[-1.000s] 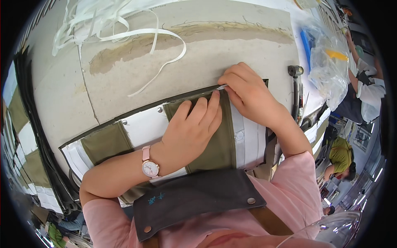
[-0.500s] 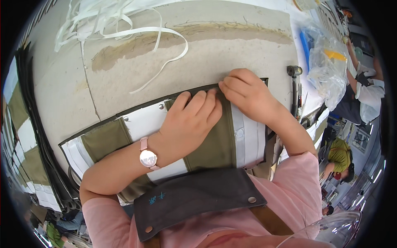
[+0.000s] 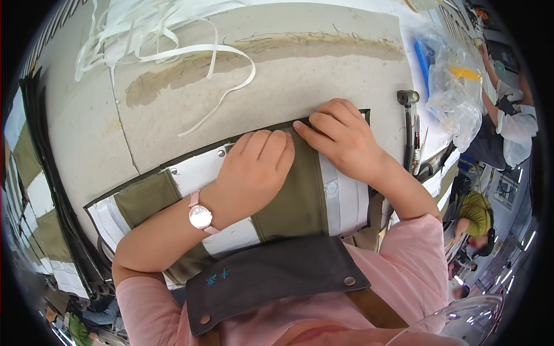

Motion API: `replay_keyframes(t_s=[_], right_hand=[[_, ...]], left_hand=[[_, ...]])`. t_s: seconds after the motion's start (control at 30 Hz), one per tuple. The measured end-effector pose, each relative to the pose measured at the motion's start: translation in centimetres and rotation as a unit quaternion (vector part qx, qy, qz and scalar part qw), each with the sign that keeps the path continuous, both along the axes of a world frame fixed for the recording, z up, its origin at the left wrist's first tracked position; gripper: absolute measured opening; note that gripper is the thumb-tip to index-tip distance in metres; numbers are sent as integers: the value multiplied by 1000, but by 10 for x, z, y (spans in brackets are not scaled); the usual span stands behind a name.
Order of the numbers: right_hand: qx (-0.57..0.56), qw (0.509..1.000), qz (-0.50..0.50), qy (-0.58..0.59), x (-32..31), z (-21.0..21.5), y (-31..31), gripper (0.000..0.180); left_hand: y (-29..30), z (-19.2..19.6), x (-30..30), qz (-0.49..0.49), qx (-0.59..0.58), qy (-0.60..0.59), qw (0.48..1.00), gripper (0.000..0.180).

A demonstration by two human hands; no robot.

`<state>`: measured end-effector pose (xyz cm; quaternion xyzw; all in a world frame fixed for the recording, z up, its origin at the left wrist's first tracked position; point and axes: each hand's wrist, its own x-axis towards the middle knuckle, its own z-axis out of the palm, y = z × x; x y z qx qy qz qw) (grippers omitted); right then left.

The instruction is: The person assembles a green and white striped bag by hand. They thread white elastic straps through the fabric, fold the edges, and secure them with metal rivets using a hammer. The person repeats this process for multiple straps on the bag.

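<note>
A fabric panel (image 3: pixel 294 199) in olive green and white stripes, bound with a black edge, lies in front of me. Metal snaps show on its white parts. The curled fingers of my left hand (image 3: pixel 257 167) are closed at the panel's far black edge; their tips are hidden. Just to the right, my right hand (image 3: pixel 346 138) pinches the same edge, with one fingertip pressing on the binding. A small gap of edge lies between the hands. On my left wrist sits a pink-strapped watch (image 3: pixel 200 217).
White narrow tape (image 3: pixel 236 51) lies tangled at the far left. Further panels with black edging (image 3: pixel 52 190) hang at the left. At the right are a black-handled tool (image 3: pixel 408 115), a clear plastic bag (image 3: pixel 456 104) and a blue object (image 3: pixel 422 63). Other people work beyond.
My left hand has slid slightly left along the black edge. The right hand's fingers have also shifted left, and the gap between the hands has changed a little.
</note>
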<state>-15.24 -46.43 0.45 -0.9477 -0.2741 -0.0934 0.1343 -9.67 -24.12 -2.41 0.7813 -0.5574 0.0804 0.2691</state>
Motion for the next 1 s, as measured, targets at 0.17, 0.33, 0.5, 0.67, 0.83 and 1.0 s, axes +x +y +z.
replay_keyframes(t_s=[0.17,0.33,0.5,0.67,0.83,1.0], right_hand=[[34,996,-79,10,-2,-3,-5,26],[115,980,-145,72,-3,-2,-15,25],[135,978,-120,103,1,1,-20,24],[51,997,-45,33,-4,-1,-23,21],[40,997,-61,36,-7,0,-21,21],[114,985,-107,77,-3,-3,-25,28]], left_hand=[[-5,0,0,-18,-1,54,998,43],[-7,1,0,-16,44,66,997,49],[-9,1,0,-6,36,82,996,56],[-14,5,7,-5,53,104,993,54],[-24,7,19,-18,91,132,987,47],[-23,3,13,-24,51,32,998,54]])
